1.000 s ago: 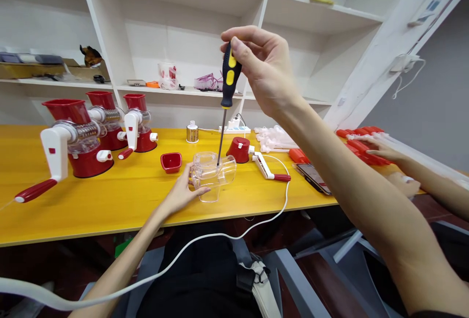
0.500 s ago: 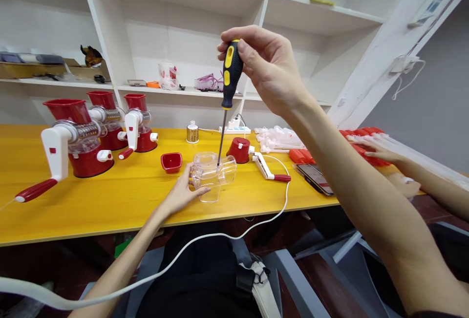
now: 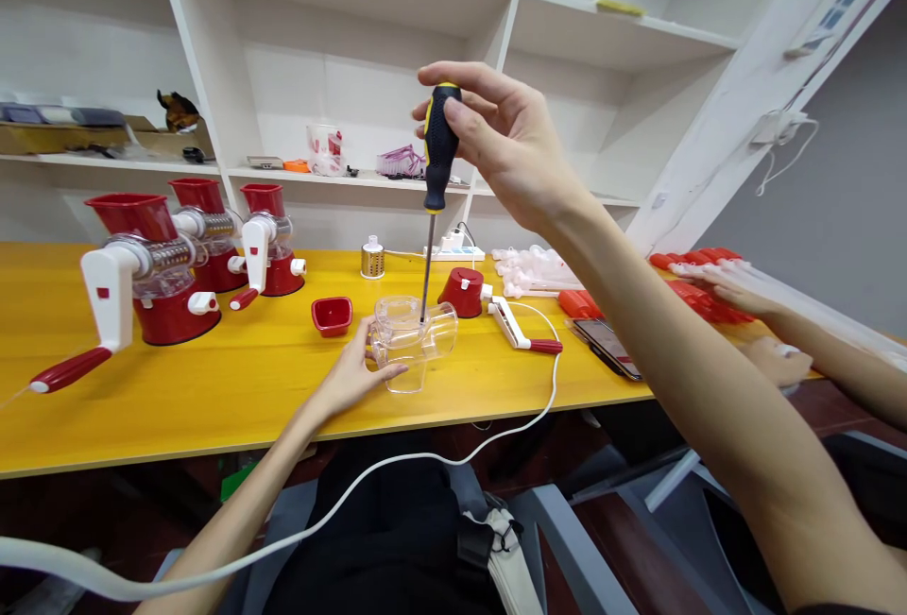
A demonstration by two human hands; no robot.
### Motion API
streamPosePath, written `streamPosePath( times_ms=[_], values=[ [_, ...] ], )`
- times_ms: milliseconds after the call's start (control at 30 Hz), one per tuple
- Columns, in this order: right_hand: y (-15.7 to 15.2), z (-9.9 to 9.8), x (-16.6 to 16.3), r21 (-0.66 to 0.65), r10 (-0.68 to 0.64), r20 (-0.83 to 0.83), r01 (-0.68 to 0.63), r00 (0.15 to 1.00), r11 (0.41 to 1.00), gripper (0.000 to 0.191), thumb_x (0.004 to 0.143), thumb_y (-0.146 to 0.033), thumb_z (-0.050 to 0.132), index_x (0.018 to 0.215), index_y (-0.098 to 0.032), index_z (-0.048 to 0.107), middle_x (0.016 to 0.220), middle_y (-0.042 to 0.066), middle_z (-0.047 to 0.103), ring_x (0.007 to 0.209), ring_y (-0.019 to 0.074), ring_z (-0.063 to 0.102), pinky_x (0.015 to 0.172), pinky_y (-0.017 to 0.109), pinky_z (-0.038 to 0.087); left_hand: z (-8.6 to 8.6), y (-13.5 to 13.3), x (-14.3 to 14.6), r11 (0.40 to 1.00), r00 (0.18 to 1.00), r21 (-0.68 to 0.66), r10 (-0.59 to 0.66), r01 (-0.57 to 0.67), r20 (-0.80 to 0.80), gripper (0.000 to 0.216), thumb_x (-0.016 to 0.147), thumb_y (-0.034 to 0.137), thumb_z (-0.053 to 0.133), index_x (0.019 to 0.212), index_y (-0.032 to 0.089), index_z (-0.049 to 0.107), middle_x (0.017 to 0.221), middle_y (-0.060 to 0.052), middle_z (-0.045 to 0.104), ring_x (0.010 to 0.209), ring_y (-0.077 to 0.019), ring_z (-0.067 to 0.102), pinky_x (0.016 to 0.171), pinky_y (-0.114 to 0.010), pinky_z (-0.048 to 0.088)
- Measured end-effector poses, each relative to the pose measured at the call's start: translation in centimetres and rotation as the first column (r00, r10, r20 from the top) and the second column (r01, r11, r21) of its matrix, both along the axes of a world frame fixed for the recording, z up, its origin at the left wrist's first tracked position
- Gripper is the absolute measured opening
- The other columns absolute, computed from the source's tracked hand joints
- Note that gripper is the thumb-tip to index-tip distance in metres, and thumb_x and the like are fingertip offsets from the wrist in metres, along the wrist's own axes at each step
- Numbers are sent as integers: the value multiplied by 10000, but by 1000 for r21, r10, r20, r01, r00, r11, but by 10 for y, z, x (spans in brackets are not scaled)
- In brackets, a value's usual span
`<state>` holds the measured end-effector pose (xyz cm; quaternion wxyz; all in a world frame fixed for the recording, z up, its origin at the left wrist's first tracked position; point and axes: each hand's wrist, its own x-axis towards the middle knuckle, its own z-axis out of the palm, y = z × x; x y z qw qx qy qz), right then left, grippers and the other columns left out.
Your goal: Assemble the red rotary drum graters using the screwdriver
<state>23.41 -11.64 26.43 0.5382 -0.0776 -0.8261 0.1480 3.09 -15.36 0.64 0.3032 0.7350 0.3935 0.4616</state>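
In my right hand (image 3: 496,128) is a screwdriver (image 3: 440,157) with a black and yellow handle, held nearly upright with its tip down. The tip reaches into the clear plastic grater body (image 3: 412,343), which stands on the yellow table. My left hand (image 3: 358,369) grips that clear body from its left side, thumb across the front. A small red hopper (image 3: 332,316) lies just left of it. Behind and to the right sit a red base (image 3: 463,292) and a white crank (image 3: 511,324) with a red handle. Any screw at the tip is too small to make out.
Assembled red and white drum graters (image 3: 166,275) stand at the left. A metal grating drum (image 3: 372,258) is farther back. A white cable (image 3: 453,457) runs across the front. At right lie a phone (image 3: 607,348), bagged parts (image 3: 535,270) and another person's hand (image 3: 729,294).
The screwdriver's handle has turned about its axis, its yellow patches now facing left. My right hand has shifted slightly left and down. My left hand keeps its place.
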Motion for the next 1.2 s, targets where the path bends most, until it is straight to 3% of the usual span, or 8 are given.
streamPosePath(
  times_ms=[300, 700, 867, 1033, 1200],
  values=[
    [-8, -2, -5, 7, -239, -24, 239, 971, 971, 252, 842, -546, 709, 1017, -374, 649, 900, -27, 726, 972, 222, 712, 796, 374, 618, -2, 1, -1, 999, 1000, 32, 4, -4, -1, 691, 797, 461, 748, 1345, 225, 399, 1420, -120, 556, 1321, -281, 545, 1083, -433, 462],
    [-1, -9, -3, 19, -176, -112, 179, 978, 984, 305, 812, -585, 692, 971, -333, 625, 806, -13, 640, 802, 188, 636, 707, 309, 567, 2, -1, 1, 1000, 1000, 10, 21, -21, -2, 654, 796, 453, 749, 1304, 210, 415, 1354, -120, 594, 1240, -272, 603, 1049, -434, 491],
    [-8, -10, -2, -45, -193, -96, 189, 977, 981, 333, 786, -606, 695, 982, -345, 625, 869, -13, 670, 868, 210, 652, 737, 333, 571, 1, 0, -1, 999, 998, 32, 26, -24, -54, 707, 802, 495, 738, 1354, 225, 390, 1369, -122, 578, 1263, -286, 586, 1091, -475, 459],
    [-11, -11, 2, -53, -122, -82, 118, 989, 992, 337, 804, -587, 695, 1019, -337, 622, 929, -17, 701, 900, 195, 665, 743, 320, 576, 11, -5, -2, 955, 985, 268, 156, -130, -78, 956, 731, 510, 812, 1481, 249, 281, 1552, -161, 392, 1432, -324, 416, 1171, -519, 361],
    [-18, -10, 4, -155, -116, -29, 110, 993, 982, 409, 772, -571, 760, 1064, -335, 597, 956, -16, 717, 863, 207, 724, 741, 346, 601, 28, -12, -4, 877, 958, 470, 215, -103, -191, 474, 911, 423, 655, 1347, 304, 511, 1488, -75, 495, 1386, -261, 478, 1177, -498, 362]
  ],
)
